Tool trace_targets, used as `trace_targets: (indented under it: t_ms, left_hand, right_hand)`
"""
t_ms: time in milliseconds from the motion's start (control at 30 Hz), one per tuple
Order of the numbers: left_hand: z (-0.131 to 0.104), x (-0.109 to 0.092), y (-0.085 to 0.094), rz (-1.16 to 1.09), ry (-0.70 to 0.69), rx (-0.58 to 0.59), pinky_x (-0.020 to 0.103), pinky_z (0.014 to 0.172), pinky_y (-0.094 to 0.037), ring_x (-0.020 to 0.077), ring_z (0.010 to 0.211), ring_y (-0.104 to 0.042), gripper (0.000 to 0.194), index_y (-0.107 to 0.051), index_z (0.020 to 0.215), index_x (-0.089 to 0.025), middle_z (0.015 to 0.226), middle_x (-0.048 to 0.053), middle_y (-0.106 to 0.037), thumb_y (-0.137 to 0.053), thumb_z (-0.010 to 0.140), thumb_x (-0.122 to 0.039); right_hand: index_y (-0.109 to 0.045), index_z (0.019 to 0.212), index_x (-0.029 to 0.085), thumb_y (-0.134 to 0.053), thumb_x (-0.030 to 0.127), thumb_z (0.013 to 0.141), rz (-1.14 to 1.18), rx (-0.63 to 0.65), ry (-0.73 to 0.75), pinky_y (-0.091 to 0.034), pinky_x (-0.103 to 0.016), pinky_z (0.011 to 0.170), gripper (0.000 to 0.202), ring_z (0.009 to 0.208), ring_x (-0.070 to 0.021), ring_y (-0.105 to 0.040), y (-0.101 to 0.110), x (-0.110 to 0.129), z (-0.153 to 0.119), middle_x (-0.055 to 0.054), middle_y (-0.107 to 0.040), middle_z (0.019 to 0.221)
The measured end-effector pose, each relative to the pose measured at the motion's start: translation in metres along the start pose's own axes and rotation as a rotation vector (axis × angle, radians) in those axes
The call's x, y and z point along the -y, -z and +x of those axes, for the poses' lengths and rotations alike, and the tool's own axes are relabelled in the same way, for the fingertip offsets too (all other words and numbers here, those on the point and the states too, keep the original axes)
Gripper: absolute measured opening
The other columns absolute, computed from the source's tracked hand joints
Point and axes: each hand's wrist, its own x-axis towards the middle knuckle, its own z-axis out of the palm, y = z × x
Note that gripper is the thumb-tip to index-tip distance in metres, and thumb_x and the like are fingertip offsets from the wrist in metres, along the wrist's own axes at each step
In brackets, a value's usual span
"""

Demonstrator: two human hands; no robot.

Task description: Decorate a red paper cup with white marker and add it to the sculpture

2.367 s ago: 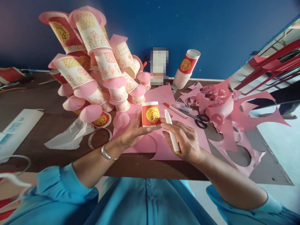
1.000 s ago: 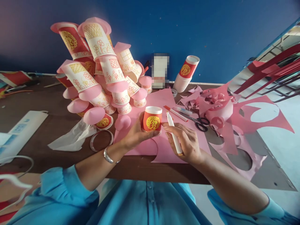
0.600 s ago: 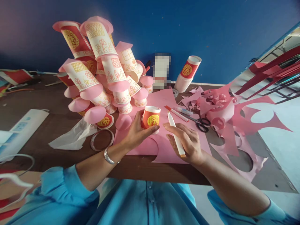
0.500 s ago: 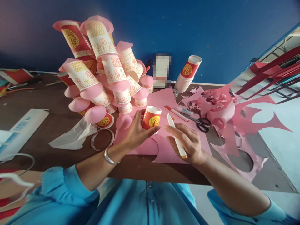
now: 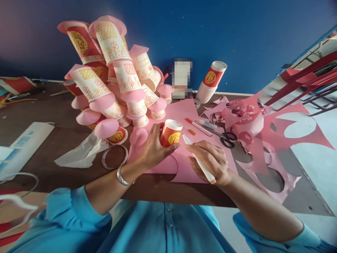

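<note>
My left hand (image 5: 155, 146) is closed round a red paper cup (image 5: 171, 134) with a gold emblem, its white rim tilted up. In my right hand (image 5: 209, 160) is a white marker (image 5: 198, 156) with an orange end, uncapped. Its tip points up and left, close beside the cup's right side; I cannot tell whether it touches. Below both hands lies pink paper (image 5: 181, 112). An orange marker cap (image 5: 192, 132) rests on that paper, near a red-and-white marker (image 5: 198, 127).
At the left rises a leaning stack of decorated cups (image 5: 116, 45) with pink paper cones. Scissors (image 5: 228, 139) and pink scraps (image 5: 247, 123) lie at the right. A stack of cups (image 5: 207, 92) stands by the blue wall. A tape ring (image 5: 114, 157) lies near my left wrist.
The marker has moved a little left and its tip is nearer the cup. My right hand has turned slightly, and the orange cap on the paper now shows fully.
</note>
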Motion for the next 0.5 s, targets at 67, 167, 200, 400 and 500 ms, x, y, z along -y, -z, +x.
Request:
trace_targets:
  t_ms: [67,167,200,400,500]
  left_hand:
    - [0.000,0.000,0.000,-0.026,0.017,0.025,0.045,0.094,-0.060,0.0280,0.111,-0.068,0.067,-0.055,0.130,-0.022,0.126,0.010,-0.065,-0.086,0.083,-0.059]
    - [0.000,-0.002,0.001,-0.043,0.063,0.038,0.045,0.093,-0.059,0.0281,0.110,-0.067,0.068,-0.055,0.127,-0.022,0.125,0.009,-0.065,-0.086,0.081,-0.061]
    - [0.000,-0.003,0.001,-0.046,0.082,0.035,0.045,0.092,-0.059,0.0281,0.110,-0.067,0.069,-0.055,0.127,-0.021,0.125,0.009,-0.065,-0.086,0.080,-0.061]
    - [0.001,-0.010,0.001,-0.121,0.180,0.041,0.046,0.091,-0.057,0.0300,0.111,-0.066,0.079,-0.055,0.125,-0.022,0.123,0.009,-0.066,-0.090,0.072,-0.068]
    - [0.003,-0.011,0.000,-0.307,0.248,0.108,0.045,0.092,-0.057,0.0293,0.110,-0.066,0.080,-0.057,0.127,-0.021,0.120,0.009,-0.066,-0.091,0.071,-0.068]
  right_hand:
    - [-0.062,0.137,0.013,-0.060,0.013,0.103,0.022,-0.008,0.001,-0.062,-0.029,0.065,0.033,0.076,-0.0183,-0.072,0.000,0.001,0.001,-0.008,-0.074,0.091]
    - [-0.062,0.132,0.014,-0.062,0.013,0.102,0.027,-0.008,0.002,-0.063,-0.030,0.065,0.030,0.076,-0.0189,-0.073,0.001,0.001,0.001,-0.008,-0.074,0.091]
    - [-0.063,0.130,0.014,-0.062,0.013,0.102,0.027,-0.003,0.005,-0.063,-0.030,0.066,0.028,0.076,-0.0189,-0.073,0.001,0.001,0.001,-0.008,-0.074,0.092]
    - [-0.066,0.121,0.014,-0.065,0.011,0.100,0.028,-0.011,0.012,-0.064,-0.030,0.066,0.021,0.076,-0.0187,-0.072,0.001,0.002,0.002,-0.008,-0.074,0.091]
    - [-0.066,0.119,0.015,-0.065,0.013,0.101,0.027,-0.028,0.019,-0.063,-0.030,0.063,0.018,0.074,-0.0181,-0.072,0.001,0.003,0.004,-0.007,-0.074,0.089]
